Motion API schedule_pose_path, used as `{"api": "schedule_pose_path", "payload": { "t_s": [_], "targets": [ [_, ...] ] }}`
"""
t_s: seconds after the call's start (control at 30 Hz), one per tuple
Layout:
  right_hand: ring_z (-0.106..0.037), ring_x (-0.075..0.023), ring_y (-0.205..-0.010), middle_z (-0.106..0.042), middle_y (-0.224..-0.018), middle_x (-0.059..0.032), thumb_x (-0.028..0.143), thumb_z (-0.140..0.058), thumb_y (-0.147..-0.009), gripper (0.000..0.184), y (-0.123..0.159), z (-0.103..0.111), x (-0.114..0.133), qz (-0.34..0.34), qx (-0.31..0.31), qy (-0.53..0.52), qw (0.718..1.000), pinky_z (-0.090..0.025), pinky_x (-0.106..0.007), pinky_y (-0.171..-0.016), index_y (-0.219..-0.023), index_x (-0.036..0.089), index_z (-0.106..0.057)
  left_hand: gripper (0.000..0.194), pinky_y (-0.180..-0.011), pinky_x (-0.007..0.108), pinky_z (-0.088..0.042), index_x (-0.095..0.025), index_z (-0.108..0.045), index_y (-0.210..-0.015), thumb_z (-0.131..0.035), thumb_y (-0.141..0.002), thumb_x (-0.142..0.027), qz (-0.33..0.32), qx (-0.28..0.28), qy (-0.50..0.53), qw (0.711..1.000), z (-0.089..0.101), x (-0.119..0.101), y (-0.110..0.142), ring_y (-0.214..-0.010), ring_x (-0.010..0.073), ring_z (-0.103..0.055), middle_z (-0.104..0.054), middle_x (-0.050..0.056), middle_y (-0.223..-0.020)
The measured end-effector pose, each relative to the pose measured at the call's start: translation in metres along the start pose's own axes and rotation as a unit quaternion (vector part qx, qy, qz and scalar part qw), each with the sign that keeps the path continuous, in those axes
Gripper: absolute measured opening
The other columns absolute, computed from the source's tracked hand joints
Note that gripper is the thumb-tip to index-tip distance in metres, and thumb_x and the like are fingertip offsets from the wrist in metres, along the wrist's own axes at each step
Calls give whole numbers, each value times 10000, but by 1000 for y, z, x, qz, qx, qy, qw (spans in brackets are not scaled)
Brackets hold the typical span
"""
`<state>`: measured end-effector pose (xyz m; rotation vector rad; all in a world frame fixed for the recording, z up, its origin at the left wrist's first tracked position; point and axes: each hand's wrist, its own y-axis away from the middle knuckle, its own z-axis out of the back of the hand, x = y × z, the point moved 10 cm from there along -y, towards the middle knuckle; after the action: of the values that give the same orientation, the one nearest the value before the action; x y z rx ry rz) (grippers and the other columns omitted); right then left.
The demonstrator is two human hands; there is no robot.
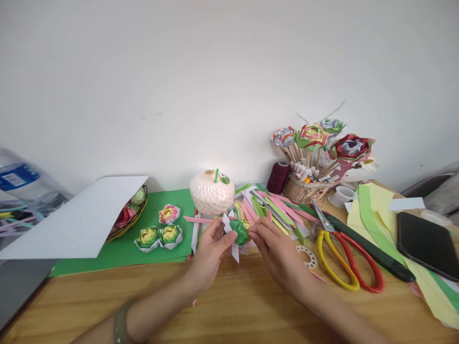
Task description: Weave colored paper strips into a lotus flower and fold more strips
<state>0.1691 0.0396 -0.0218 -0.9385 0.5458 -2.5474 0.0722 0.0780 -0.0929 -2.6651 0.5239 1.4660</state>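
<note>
Between thumb and fingers, my left hand (211,251) grips a green paper flower (239,232) with some yellow at its top right. A white paper strip (230,229) lies across the flower's left side, by my left thumb. My right hand (278,246) is closed in a pinch at the flower's right edge; whatever is between its fingertips is hidden or too fine to see. Behind both hands spreads a pile of pink, green and white paper strips (274,210). A round whitish object in foam netting (211,193) stands just beyond my left hand.
Three finished paper flowers (169,214) sit on green paper (168,198) at left, near a basket (143,210) and white sheet (82,215). At right are scissors (346,255), a thread spool (278,177), a flower-filled pot (304,189) and a phone (426,243).
</note>
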Motion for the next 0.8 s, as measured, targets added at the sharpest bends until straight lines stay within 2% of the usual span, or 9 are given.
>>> {"api": "schedule_pose_path", "payload": {
  "t_s": [0.17,0.33,0.53,0.8],
  "targets": [
    [-505,-154,-671,-497,-780,-36,139,-319,-906,198,3,-4,0,8,6,61,998,-433,-273,-625,-814,194,-486,295,-577,166,-428,-213,-635,-921,-732,-647,-262,3,2,-9,1000,1,1,1,-733,94,-521,-589,-8,-851],
    [-508,-154,-673,-500,-770,-36,142,-328,-904,195,2,-3,3,20,5,74,997,-442,-287,-649,-808,193,-489,293,-599,172,-436,-214,-637,-926,-728,-651,-260,0,6,-6,1000,-2,0,2,-753,99,-530,-596,-7,-859],
    [-523,-137,-663,-536,-726,-23,158,-433,-881,186,-2,7,7,12,-15,-36,999,-427,-262,-656,-734,188,-543,275,-569,172,-446,-210,-628,-907,-725,-654,-257,-11,2,-4,1000,-1,-2,0,-709,95,-534,-593,-7,-839],
    [-492,-128,-631,-555,-670,2,225,-537,-837,167,-4,8,-6,-68,12,-144,987,-374,-249,-589,-678,190,-579,292,-660,205,-466,-201,-640,-908,-736,-637,-252,-24,-1,-22,999,-2,-5,0,-717,93,-528,-594,-11,-826]
  ]
}}
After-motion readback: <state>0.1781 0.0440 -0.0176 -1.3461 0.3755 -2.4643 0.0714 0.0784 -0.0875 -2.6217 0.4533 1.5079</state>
